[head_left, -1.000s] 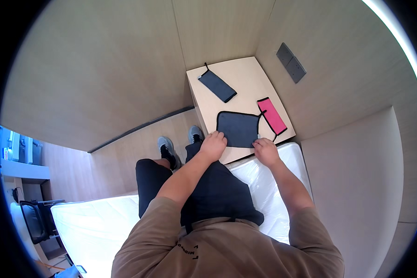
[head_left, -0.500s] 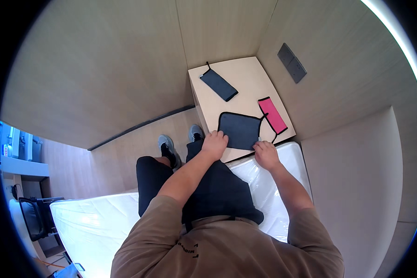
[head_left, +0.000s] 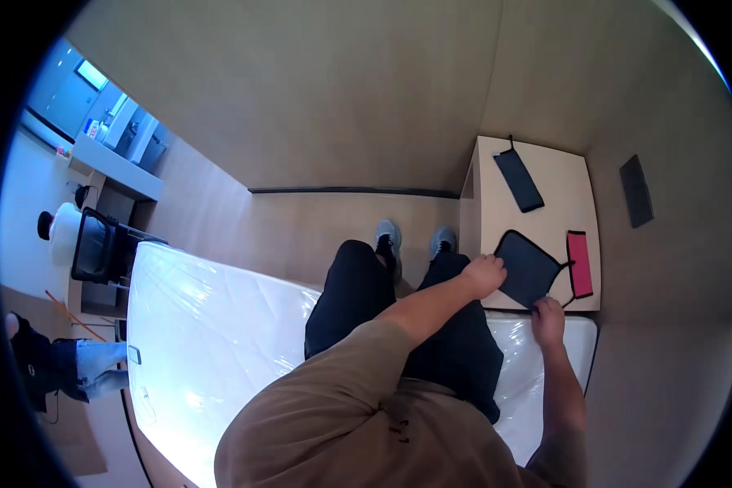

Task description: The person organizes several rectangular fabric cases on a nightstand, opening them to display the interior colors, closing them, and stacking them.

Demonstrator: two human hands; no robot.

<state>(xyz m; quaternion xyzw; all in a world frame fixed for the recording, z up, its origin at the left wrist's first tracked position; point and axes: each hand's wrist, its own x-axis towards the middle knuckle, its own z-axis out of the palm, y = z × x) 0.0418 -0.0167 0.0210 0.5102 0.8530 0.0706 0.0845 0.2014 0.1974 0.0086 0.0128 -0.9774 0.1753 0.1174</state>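
A flat black square pouch (head_left: 531, 266) with a thin cord lies on a small light wooden table (head_left: 549, 175). My left hand (head_left: 483, 275) grips its left edge. My right hand (head_left: 549, 314) pinches its near right corner. Beside the pouch, on the right, lies a narrow pink pouch (head_left: 579, 263). A long black pouch (head_left: 519, 179) with a cord rests at the table's far side. I sit on a white plastic-wrapped mattress (head_left: 211, 325), legs in black trousers.
A dark rectangular plate (head_left: 636, 190) is set in the wooden wall at the right. A black chair (head_left: 97, 248) and a white counter (head_left: 109, 159) stand far left. Another person's legs (head_left: 65, 366) show at the left edge. My grey shoes (head_left: 415, 237) rest on the wooden floor.
The view has swung left, so the table now sits at the right. Both hands stay on the black square pouch; my right hand has shifted to its near corner.
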